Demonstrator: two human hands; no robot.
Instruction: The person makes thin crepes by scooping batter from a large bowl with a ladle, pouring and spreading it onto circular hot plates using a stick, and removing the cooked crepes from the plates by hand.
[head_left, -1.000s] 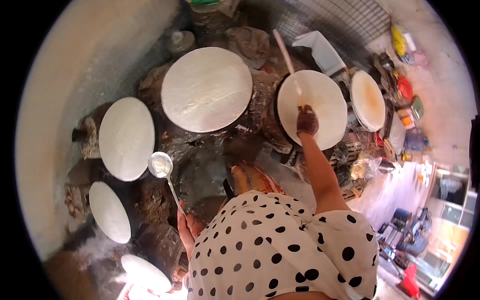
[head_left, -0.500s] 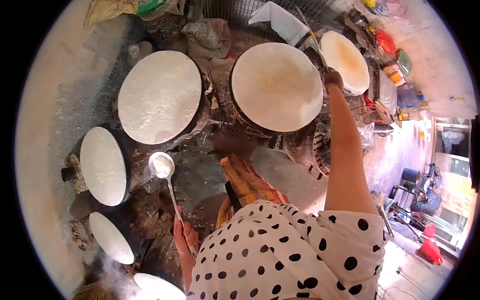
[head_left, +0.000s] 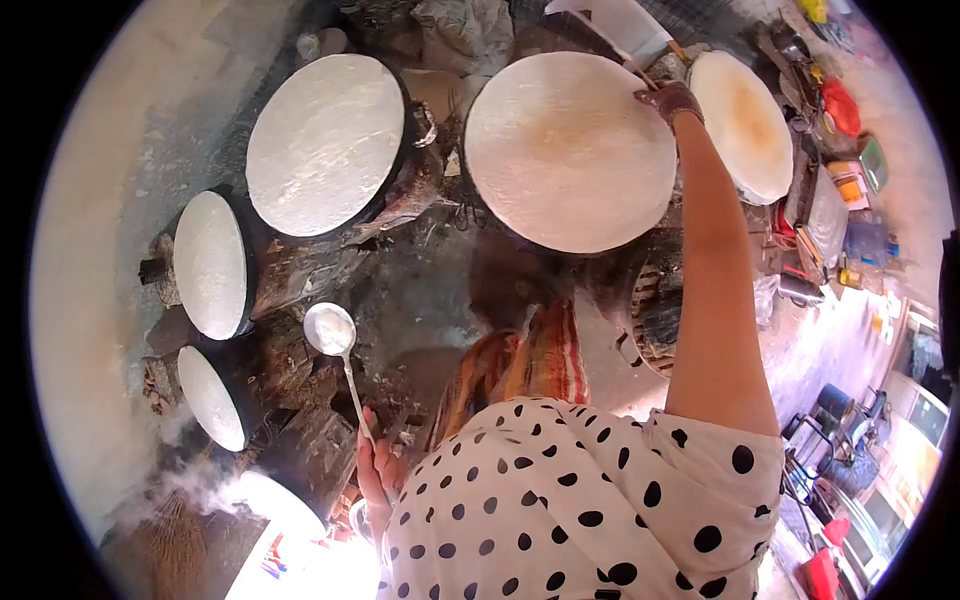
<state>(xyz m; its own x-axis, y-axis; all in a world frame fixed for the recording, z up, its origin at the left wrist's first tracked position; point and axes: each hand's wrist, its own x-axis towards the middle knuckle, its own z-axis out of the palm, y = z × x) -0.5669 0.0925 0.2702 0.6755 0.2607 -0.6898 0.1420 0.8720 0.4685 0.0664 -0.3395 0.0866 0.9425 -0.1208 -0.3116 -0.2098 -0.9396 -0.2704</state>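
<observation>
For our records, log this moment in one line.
left hand: holding ladle, white contents | right hand: holding stick near centre flatbread | steam: lower left

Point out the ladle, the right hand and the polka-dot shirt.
Ladle (head_left: 355, 385), head view: on its handle.
Right hand (head_left: 674, 101), head view: on its back.
Polka-dot shirt (head_left: 585, 500), head view: on its middle.

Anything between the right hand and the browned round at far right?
Nothing visible. The right hand shows against the large middle round's right edge, with the browned round just beside it; its stick angles away.
</observation>
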